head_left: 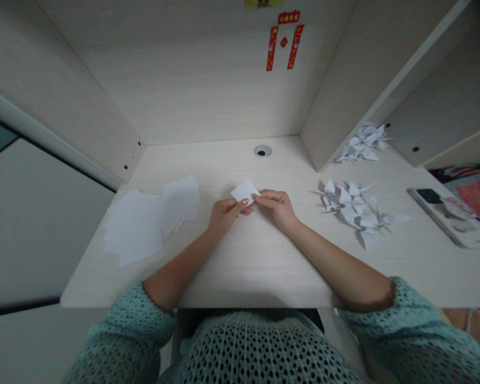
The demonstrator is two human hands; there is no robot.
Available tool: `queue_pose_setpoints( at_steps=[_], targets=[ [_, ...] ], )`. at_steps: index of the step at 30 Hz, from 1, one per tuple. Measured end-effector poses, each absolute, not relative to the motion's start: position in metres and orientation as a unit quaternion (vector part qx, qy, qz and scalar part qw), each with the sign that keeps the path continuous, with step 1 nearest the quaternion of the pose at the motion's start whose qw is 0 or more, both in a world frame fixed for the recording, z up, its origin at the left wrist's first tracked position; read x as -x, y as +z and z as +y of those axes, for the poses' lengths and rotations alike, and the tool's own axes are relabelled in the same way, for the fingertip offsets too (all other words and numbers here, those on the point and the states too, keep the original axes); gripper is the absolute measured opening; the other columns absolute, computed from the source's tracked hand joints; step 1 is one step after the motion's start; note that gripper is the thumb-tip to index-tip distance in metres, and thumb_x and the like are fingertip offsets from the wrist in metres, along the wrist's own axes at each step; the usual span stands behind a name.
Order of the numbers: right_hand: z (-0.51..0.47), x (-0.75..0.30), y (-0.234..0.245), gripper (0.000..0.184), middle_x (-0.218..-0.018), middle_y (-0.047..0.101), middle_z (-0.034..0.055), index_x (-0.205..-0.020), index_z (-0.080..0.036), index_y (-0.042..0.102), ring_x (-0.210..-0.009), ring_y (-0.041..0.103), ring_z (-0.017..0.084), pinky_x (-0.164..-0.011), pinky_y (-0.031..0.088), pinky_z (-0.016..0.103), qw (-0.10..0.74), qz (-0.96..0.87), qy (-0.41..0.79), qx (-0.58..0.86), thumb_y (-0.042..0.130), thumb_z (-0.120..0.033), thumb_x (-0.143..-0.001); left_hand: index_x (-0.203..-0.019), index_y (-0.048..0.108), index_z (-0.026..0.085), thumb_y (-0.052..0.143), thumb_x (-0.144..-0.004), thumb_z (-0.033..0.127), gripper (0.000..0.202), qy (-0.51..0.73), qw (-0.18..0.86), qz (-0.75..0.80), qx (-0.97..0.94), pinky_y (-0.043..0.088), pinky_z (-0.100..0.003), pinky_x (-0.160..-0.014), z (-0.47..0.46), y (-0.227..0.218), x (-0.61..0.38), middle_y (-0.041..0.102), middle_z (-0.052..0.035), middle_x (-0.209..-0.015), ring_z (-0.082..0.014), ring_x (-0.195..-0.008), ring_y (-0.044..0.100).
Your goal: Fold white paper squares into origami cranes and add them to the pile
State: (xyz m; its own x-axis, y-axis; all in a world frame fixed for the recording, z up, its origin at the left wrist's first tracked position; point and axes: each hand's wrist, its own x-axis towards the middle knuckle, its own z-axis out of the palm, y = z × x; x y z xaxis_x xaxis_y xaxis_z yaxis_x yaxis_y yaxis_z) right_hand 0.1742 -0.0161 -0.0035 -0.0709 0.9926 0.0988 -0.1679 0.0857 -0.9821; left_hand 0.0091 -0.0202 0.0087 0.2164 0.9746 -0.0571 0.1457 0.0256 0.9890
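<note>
A small folded square of white paper is held between my two hands, just above the middle of the desk, with one corner pointing away from me. My left hand pinches its near left edge, thumb on top. From the other side, my right hand grips the near right edge with thumb and fingers. The two thumbs almost meet at the near corner. The fingertips under the paper are partly hidden.
Loose white paper sheets lie spread at the left. Several folded paper cranes sit at the right, with another heap of cranes behind the divider. A phone lies far right. A cable hole is near the back panel.
</note>
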Motion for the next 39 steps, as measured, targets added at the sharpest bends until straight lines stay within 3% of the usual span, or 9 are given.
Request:
queue_pose_setpoints(
  at_steps=[8, 18, 26, 33, 39],
  targets=[
    [-0.014, -0.177, -0.009, 0.018, -0.069, 0.066, 0.0019, -0.062, -0.023, 0.074, -0.069, 0.059, 0.018, -0.075, 0.044, 0.035, 0.56, -0.501, 0.55, 0.364, 0.07, -0.038, -0.072, -0.081, 0.074, 0.015, 0.06, -0.079, 0.047, 0.035, 0.402, 0.504, 0.485, -0.591, 0.05, -0.027, -0.064, -0.022, 0.011, -0.01, 0.075, -0.007, -0.075, -0.0179, -0.067, 0.069],
    [-0.017, -0.178, -0.001, 0.03, -0.067, 0.066, 0.0028, -0.064, -0.02, 0.07, -0.068, 0.058, 0.017, -0.071, 0.043, 0.032, 0.532, -0.573, 0.457, 0.423, 0.063, -0.045, -0.079, -0.077, 0.071, 0.017, 0.058, -0.079, 0.052, 0.038, 0.404, 0.43, 0.509, -0.627, 0.051, -0.028, -0.065, -0.022, 0.012, -0.008, 0.075, -0.0052, -0.075, -0.0186, -0.069, 0.069],
    [-0.017, -0.177, 0.001, 0.029, -0.067, 0.064, 0.002, -0.067, -0.019, 0.067, -0.064, 0.056, 0.015, -0.065, 0.042, 0.029, 0.523, -0.584, 0.406, 0.47, 0.067, -0.047, -0.075, -0.081, 0.071, 0.018, 0.059, -0.078, 0.051, 0.035, 0.405, 0.43, 0.507, -0.627, 0.047, -0.026, -0.063, -0.023, 0.01, -0.008, 0.074, -0.004, -0.077, -0.0182, -0.072, 0.067],
    [-0.015, -0.178, -0.004, 0.033, -0.063, 0.06, 0.0016, -0.066, -0.018, 0.065, -0.06, 0.05, 0.014, -0.061, 0.038, 0.028, 0.5, -0.605, 0.357, 0.507, 0.065, -0.049, -0.076, -0.061, 0.062, 0.017, 0.062, -0.074, 0.051, 0.037, 0.412, 0.433, 0.529, -0.602, 0.04, -0.022, -0.054, -0.014, 0.007, -0.005, 0.066, -0.0007, -0.062, -0.012, -0.056, 0.056],
    [-0.016, -0.172, -0.008, 0.033, -0.06, 0.054, -0.001, -0.067, -0.017, 0.063, -0.055, 0.045, 0.011, -0.054, 0.033, 0.026, 0.512, -0.561, 0.416, 0.501, 0.064, -0.049, -0.077, -0.063, 0.06, 0.016, 0.061, -0.074, 0.053, 0.038, 0.419, 0.448, 0.519, -0.596, 0.04, -0.023, -0.053, -0.012, -0.002, -0.004, 0.064, -0.001, -0.063, -0.0117, -0.057, 0.055]
  ],
)
